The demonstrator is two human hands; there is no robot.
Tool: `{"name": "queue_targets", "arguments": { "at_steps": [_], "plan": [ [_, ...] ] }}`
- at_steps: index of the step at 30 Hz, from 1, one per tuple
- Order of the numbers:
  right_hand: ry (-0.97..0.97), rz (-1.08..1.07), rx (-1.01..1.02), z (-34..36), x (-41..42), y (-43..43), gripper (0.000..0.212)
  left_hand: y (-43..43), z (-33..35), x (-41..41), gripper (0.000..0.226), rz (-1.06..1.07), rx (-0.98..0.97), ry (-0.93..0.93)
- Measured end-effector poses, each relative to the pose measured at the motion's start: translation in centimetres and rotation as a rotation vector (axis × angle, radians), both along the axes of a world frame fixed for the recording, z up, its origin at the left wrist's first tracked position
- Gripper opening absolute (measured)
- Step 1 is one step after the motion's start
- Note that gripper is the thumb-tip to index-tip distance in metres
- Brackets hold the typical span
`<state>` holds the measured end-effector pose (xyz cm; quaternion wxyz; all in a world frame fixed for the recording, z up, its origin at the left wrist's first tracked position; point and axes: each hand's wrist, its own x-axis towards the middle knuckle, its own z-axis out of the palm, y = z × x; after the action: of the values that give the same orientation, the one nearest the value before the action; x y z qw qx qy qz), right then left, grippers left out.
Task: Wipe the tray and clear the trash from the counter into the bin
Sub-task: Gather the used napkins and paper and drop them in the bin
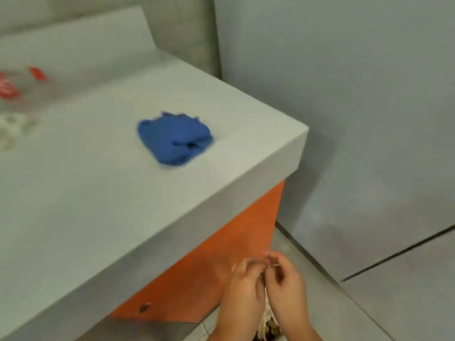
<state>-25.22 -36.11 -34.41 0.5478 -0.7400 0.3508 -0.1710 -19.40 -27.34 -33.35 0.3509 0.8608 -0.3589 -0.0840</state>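
A crumpled blue cloth (173,140) lies on the grey counter (98,193), near its right corner. My left hand (242,289) and my right hand (286,284) are low at the bottom right, below counter level and in front of the orange cabinet front (221,254). Their fingertips meet, with a small pale bit between them that is too blurred to name. Below the hands shows brown and white crumpled stuff (269,326), mostly hidden. At the far left edge of the counter lie red-printed wrappers (9,88), blurred.
A pale wall (344,107) stands to the right of the counter. The grey tiled floor (394,291) runs beside the cabinet. A grey metallic surface (157,329) shows at the bottom under the cabinet front. The whole view is motion-blurred.
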Motion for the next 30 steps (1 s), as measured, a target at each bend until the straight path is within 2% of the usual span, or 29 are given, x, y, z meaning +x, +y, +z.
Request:
{"name": "queue_targets", "arguments": {
  "at_steps": [4,6,8,10,13,17,23,30],
  "plan": [
    [-0.318,0.085,0.015,13.0,2.0,3.3,0.03,3.7,13.6,0.3,0.041,0.072,-0.232,-0.076],
    [-0.415,0.156,0.01,18.5,3.6,5.0,0.025,6.0,19.3,1.7,0.038,0.056,-0.301,-0.115],
    [-0.469,0.233,-0.012,23.4,5.7,6.8,0.021,8.6,23.9,3.7,0.032,0.076,-0.348,-0.194],
    [-0.496,0.309,-0.033,27.0,8.4,8.6,0.025,11.4,27.3,6.6,0.028,0.147,-0.371,-0.287],
    [-0.469,0.398,-0.067,30.9,13.4,11.9,0.028,16.1,30.9,11.5,0.026,0.275,-0.369,-0.294],
    [-0.372,0.458,-0.092,33.1,19.8,16.6,0.032,23.1,33.3,17.4,0.024,0.406,-0.36,-0.163],
    [-0.221,0.504,-0.166,31.5,27.7,22.1,0.046,33.0,32.9,23.7,0.017,0.551,-0.321,0.002],
    [0.049,0.682,-0.52,28.3,35.8,24.7,0.078,39.4,30.1,27.7,0.015,0.703,-0.303,0.135]
  ]
}}
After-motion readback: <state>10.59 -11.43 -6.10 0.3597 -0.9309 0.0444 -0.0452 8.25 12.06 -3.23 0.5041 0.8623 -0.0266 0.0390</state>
